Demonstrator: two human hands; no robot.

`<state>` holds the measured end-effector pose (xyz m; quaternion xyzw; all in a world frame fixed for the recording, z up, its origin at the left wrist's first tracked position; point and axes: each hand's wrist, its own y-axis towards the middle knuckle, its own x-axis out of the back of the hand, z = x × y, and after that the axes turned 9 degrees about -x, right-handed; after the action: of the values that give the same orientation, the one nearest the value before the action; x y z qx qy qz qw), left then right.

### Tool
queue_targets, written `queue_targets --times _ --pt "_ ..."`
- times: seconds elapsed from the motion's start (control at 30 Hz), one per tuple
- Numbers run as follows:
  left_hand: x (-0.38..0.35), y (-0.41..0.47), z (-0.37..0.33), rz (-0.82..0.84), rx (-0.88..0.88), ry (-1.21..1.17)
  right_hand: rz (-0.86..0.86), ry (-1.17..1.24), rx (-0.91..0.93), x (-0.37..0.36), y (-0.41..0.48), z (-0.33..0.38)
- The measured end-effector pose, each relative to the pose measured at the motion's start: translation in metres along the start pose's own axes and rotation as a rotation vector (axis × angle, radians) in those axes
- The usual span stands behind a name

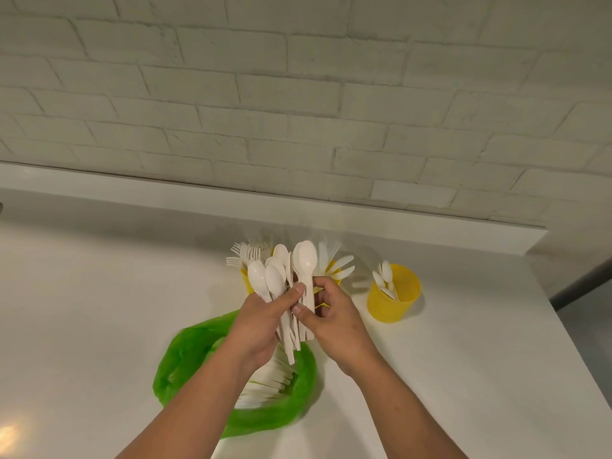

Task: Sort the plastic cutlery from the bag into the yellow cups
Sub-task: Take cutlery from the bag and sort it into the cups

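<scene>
Gripping smooth white plastic spoons (266,281) in our left hand (261,318), we pinch one spoon (305,260) by its flat handle with our right hand (334,318) above the near crinkly green bag (185,359), round yellow cups (394,304) farther back.

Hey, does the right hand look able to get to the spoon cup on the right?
Probably yes. The right hand, pinching a spoon, sits just left of that cup, and nothing stands between them. The left hand holds the other spoons.
</scene>
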<state>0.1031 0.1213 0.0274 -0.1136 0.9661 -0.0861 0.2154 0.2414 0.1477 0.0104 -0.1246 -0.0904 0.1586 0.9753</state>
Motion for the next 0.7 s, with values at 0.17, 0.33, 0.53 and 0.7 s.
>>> queue_targets --times 0.17,0.33,0.53,0.7 --pt "0.006 0.003 0.0 -0.032 -0.006 0.046 0.04 0.005 -0.013 0.001 -0.002 0.004" --pt "0.002 0.002 0.003 -0.056 -0.015 0.052 -0.03 0.072 -0.05 -0.008 0.0 0.0" --pt "0.001 0.004 0.007 -0.048 -0.034 0.096 -0.059 0.154 -0.068 -0.009 0.0 -0.002" --pt "-0.002 0.003 0.012 -0.041 0.035 0.052 -0.058 0.03 -0.07 -0.015 0.002 -0.009"
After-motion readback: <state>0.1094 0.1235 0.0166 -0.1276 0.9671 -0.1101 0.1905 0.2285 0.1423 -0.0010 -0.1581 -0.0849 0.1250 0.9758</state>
